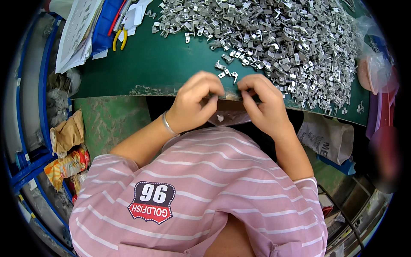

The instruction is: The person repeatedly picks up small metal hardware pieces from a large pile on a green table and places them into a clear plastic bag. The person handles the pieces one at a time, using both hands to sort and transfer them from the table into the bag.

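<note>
At the table's front edge my left hand [195,102] is closed, with the curled index finger and thumb brought close together and slightly blurred. Facing it, my right hand [266,105] is closed in a similar pinch. Whatever lies between the fingertips of either hand is too small or hidden to make out. Just beyond the hands, a few small bent metal brackets [222,67] lie apart on the green tabletop [145,64]. Past them and to the right spreads a big heap of the same silvery brackets [295,47], each with a hole.
Yellow-handled pliers [120,39], a blue bin [105,25] and papers [76,36] are at the far left. A clear plastic bag [231,116] hangs below the table edge. Blue-framed shelving [32,98] stands left; a pink container [367,75] and a pale sack [329,137] are at right.
</note>
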Action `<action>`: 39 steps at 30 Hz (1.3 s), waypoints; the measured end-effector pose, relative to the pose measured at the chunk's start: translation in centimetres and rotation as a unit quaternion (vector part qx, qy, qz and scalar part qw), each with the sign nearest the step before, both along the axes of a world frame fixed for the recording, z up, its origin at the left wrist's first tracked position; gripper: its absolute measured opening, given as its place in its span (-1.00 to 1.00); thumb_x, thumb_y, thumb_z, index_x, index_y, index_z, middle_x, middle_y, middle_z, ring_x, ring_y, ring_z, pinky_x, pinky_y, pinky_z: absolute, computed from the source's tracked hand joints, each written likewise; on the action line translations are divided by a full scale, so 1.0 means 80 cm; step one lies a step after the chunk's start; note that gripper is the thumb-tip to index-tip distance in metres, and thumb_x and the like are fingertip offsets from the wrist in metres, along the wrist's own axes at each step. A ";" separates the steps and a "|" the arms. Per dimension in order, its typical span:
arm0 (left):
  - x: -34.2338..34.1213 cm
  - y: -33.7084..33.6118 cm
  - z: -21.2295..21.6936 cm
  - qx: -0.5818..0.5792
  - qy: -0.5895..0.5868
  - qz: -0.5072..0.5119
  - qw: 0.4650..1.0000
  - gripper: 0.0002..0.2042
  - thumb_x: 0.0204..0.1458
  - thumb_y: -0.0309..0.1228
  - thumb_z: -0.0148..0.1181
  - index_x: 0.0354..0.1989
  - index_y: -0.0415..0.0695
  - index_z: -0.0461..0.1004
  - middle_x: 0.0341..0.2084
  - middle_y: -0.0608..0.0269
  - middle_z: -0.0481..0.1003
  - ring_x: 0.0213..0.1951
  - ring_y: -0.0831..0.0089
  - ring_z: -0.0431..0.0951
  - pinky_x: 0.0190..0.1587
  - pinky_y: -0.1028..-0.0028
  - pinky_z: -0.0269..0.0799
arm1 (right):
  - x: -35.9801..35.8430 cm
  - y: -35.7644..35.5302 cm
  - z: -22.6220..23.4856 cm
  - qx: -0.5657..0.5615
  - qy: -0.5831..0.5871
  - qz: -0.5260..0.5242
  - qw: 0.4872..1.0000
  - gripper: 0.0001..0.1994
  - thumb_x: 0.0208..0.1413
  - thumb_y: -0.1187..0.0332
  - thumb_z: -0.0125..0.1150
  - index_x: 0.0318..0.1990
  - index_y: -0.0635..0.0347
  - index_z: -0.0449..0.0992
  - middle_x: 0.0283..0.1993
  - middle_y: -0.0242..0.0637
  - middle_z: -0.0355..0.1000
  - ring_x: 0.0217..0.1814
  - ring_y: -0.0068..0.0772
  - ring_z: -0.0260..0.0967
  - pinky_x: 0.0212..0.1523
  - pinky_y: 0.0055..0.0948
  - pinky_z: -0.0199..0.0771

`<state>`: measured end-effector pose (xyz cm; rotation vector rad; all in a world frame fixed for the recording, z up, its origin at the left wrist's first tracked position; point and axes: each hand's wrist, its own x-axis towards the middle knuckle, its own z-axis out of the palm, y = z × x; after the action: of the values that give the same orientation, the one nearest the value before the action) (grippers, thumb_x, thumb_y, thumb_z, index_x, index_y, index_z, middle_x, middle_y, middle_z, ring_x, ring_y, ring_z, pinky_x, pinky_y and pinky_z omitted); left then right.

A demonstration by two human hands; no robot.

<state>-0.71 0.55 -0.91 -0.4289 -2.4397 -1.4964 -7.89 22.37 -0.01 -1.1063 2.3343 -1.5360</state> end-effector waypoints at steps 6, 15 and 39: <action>-0.045 0.006 -0.001 -0.202 0.044 0.122 0.971 -0.69 -0.04 -0.55 0.41 -0.08 -0.19 0.55 -0.24 0.07 0.46 -0.30 0.23 0.55 -0.26 0.38 0.48 | -0.007 -0.039 -0.018 0.047 0.124 -0.107 0.985 -0.56 -0.06 0.61 0.35 0.04 0.18 0.48 -0.16 -0.12 0.48 -0.15 -0.03 0.47 -0.13 -0.17 0.49; -0.035 0.001 0.001 0.075 -0.105 0.047 0.990 -0.81 0.04 -0.71 0.27 -0.18 -0.27 0.50 -0.21 0.23 0.49 -0.25 0.54 0.56 -0.19 0.53 0.52 | 0.003 -0.014 -0.026 -0.153 0.032 -0.102 0.982 -0.47 -0.05 0.77 0.30 0.13 0.27 0.43 -0.08 -0.17 0.41 -0.12 -0.31 0.52 -0.13 -0.42 0.59; -0.071 0.002 -0.011 -0.164 0.061 0.073 0.982 -0.78 0.00 -0.61 0.35 -0.15 -0.17 0.59 -0.32 0.20 0.51 -0.40 0.22 0.54 -0.28 0.41 0.52 | 0.006 -0.013 -0.027 -0.002 0.256 -0.068 0.964 -0.72 -0.20 0.65 0.28 -0.25 0.24 0.53 -0.13 -0.18 0.48 -0.17 -0.04 0.43 -0.12 -0.17 0.46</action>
<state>-6.40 0.72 -1.76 -0.3791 -2.5602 -0.9817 -7.38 21.37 -2.20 -1.5234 2.7847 -1.4251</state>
